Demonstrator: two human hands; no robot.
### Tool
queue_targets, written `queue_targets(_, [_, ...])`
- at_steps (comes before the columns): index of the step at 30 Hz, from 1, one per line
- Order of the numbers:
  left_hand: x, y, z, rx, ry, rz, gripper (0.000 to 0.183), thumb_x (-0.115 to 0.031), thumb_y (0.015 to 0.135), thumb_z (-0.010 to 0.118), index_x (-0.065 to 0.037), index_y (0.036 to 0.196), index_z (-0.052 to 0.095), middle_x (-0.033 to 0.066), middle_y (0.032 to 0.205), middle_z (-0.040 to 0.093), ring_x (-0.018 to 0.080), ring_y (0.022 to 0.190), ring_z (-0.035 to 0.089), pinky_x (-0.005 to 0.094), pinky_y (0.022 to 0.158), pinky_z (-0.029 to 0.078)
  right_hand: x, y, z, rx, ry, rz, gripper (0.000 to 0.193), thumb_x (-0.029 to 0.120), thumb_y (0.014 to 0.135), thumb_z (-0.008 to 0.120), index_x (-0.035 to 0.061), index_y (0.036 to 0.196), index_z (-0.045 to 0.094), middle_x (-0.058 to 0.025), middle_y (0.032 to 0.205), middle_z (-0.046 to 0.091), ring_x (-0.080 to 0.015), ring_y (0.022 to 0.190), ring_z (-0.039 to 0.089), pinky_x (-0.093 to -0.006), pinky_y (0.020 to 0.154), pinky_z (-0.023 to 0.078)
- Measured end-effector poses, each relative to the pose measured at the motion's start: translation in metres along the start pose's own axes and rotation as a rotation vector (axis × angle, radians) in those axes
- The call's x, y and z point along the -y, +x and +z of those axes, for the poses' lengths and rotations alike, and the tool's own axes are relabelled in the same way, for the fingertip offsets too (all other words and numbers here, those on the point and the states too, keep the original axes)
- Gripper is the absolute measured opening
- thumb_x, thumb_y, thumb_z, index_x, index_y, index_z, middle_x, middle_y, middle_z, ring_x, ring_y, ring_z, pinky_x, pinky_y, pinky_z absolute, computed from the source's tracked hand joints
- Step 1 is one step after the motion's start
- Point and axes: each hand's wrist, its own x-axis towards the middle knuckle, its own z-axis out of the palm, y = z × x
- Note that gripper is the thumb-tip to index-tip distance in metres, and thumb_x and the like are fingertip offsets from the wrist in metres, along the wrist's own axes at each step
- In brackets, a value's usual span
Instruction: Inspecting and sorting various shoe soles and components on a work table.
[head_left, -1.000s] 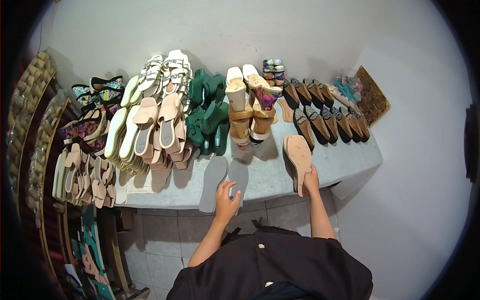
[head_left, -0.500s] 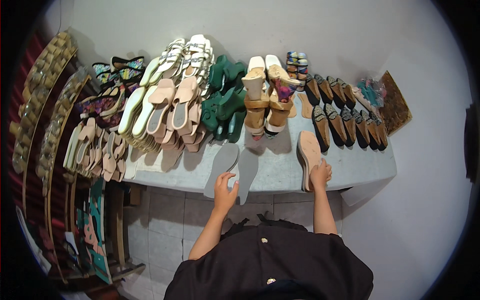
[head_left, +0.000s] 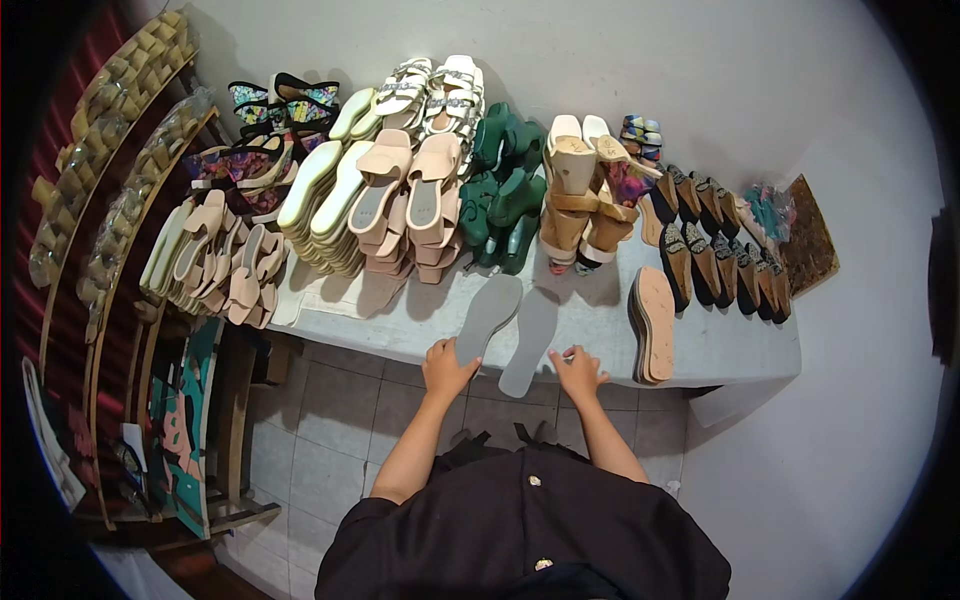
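Observation:
Two flat grey insoles lie side by side near the front edge of the table. The heel end of the left grey insole (head_left: 490, 308) is between the thumb and fingers of my left hand (head_left: 450, 370). My right hand (head_left: 579, 376) is open, fingers apart and holding nothing, just right of the heel of the other grey insole (head_left: 530, 340). Further right stands a small stack of peach-coloured soles (head_left: 655, 322), small marks on its top piece. Neither hand touches that stack.
Behind the insoles, the cloth-covered table (head_left: 400, 335) holds pink sandals (head_left: 432, 200), stacked cream soles (head_left: 330, 205), green heels (head_left: 510, 200), tan wedge sandals (head_left: 590, 205) and black embellished shoes (head_left: 705, 265). Wooden racks with wrapped heel pieces (head_left: 120, 110) stand at the left.
My right hand has let go of the peach sole stack and moved left beside the right grey insole. My left hand has shifted to the left insole's heel. The view has shifted slightly.

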Motion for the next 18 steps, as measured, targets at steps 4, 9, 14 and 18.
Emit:
queue_targets(4, [0.003, 0.003, -0.014, -0.023, -0.061, 0.041, 0.060, -0.034, 0.067, 0.070, -0.006, 0.116, 0.049, 0.0144, 0.111, 0.051, 0.0307, 0.106, 0.047, 0.0411, 0.085, 0.039, 0.015, -0.028, 0.034, 0.110, -0.040, -0.006, 0.049, 0.050, 0.073, 0.060, 0.0060, 0.095, 0.053, -0.0110, 0.099, 0.058, -0.0293, 0.101, 0.047, -0.0595, 0.092, 0.015])
queue_targets(9, [0.011, 0.001, -0.031, -0.051, -0.273, 0.067, 0.044, -0.018, 0.071, 0.067, -0.004, 0.110, 0.051, 0.0179, 0.107, 0.055, 0.0341, 0.099, 0.052, 0.0377, 0.082, 0.043, 0.020, -0.052, 0.063, 0.006, -0.003, 0.021, 0.057, 0.045, 0.069, 0.067, 0.0068, 0.106, 0.045, -0.0073, 0.082, 0.058, -0.0238, 0.090, 0.053, -0.0542, 0.094, 0.016])
queue_targets(14, [0.028, 0.000, -0.030, 0.055, -0.537, 0.132, 0.032, -0.009, 0.076, 0.060, -0.004, 0.106, 0.051, 0.0159, 0.101, 0.059, 0.0312, 0.094, 0.057, 0.0344, 0.081, 0.043, 0.018, -0.059, 0.091, -0.044, 0.376, 0.187, 0.055, 0.030, 0.069, 0.069, 0.0046, 0.110, 0.043, -0.0064, 0.080, 0.058, -0.0201, 0.080, 0.055, -0.0395, 0.089, 0.030])
queue_targets(18, [0.037, 0.003, -0.040, 0.237, -0.835, 0.126, 0.028, -0.003, 0.080, 0.051, -0.008, 0.106, 0.043, 0.0136, 0.092, 0.061, 0.0207, 0.086, 0.060, 0.0306, 0.073, 0.045, 0.009, -0.058, 0.098, 0.103, 1.025, 0.281, 0.038, 0.014, 0.071, 0.062, 0.0000, 0.105, 0.051, -0.0043, 0.083, 0.059, -0.0161, 0.080, 0.055, -0.0252, 0.075, 0.040])
